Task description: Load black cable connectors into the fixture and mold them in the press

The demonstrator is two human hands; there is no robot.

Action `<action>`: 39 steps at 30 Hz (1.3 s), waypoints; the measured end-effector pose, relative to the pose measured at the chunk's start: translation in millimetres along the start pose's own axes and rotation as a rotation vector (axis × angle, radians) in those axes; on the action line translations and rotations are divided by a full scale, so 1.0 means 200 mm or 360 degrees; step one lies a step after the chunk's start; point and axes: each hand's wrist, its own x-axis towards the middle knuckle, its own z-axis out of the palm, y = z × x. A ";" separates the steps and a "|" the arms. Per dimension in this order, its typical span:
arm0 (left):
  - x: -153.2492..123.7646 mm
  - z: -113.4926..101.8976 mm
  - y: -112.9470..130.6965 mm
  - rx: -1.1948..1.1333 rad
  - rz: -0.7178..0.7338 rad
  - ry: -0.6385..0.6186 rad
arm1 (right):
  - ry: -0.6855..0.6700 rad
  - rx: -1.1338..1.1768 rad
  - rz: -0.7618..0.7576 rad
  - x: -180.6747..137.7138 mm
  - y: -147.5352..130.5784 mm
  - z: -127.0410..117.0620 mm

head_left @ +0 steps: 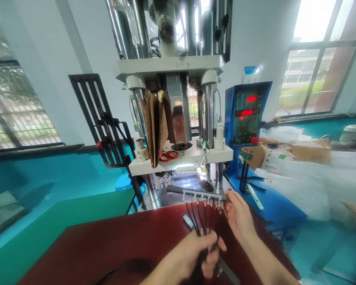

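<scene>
Several black cables (205,217) clasped in curled left hand (198,248), grey bar (199,193) held at one end by right hand (239,215)

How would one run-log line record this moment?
left hand: holding black cables | right hand: at end of dark bar | red scissors: on press

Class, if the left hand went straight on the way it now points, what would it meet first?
Probably the right hand, which lies ahead and to the right, in line with the left hand; this single view leaves the depth unclear.
</scene>
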 end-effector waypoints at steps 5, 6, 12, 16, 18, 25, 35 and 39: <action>-0.06 0.00 -0.15 0.0425 -0.0188 0.0039 | 0.0166 -0.0078 0.0189 0.08 -0.05 -0.16; -0.08 -0.01 -0.18 0.0504 -0.0196 0.0038 | 0.0182 -0.0107 0.0208 0.09 -0.06 -0.21; -0.09 -0.01 -0.20 0.0452 0.0022 0.0044 | 0.0314 -0.0438 0.0134 0.04 -0.16 -0.48; -0.05 -0.01 -0.18 0.0424 0.0024 -0.0024 | 0.0406 -0.0610 0.0216 -0.01 -0.17 -0.65; -0.03 -0.01 -0.18 0.0421 0.0012 -0.0004 | 0.0393 -0.0684 0.0275 -0.01 -0.16 -0.72; -0.02 -0.01 -0.18 0.0459 -0.0040 -0.0017 | -0.0130 -0.1647 0.0167 -0.01 -0.24 -0.82; -0.02 0.01 -0.19 0.0573 -0.0205 -0.0001 | -0.0582 -0.2213 -0.0359 -0.10 -0.30 -0.51; -0.01 0.01 -0.23 0.0636 -0.0250 -0.0028 | -0.0939 -0.1876 0.0115 -0.18 -0.32 -0.27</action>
